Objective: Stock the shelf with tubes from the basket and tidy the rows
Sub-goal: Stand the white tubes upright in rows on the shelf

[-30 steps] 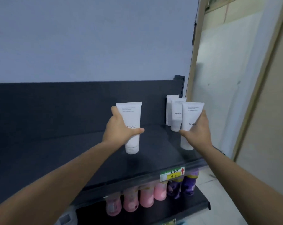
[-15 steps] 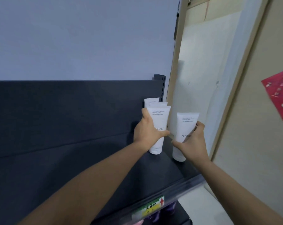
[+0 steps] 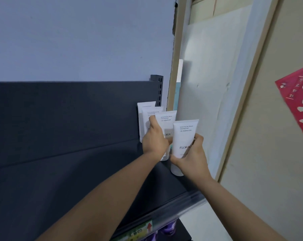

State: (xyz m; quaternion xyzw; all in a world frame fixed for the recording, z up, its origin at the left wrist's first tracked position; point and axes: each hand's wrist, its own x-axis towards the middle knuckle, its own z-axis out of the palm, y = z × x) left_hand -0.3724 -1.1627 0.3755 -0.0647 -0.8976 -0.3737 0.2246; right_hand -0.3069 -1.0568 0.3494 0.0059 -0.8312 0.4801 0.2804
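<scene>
Four white tubes stand cap-down in one row at the right end of the dark shelf point(image 3: 77, 171): the rearmost tube point(image 3: 146, 109), the second tube point(image 3: 151, 115), the third tube point(image 3: 166, 121) and the front tube point(image 3: 184, 136). Two hands are at work: the left hand point(image 3: 155, 141) wraps fingers and thumb round the third tube, and the right hand point(image 3: 192, 158) grips the front tube low on its body. One price label point(image 3: 140, 232) sits on the shelf's front rail.
</scene>
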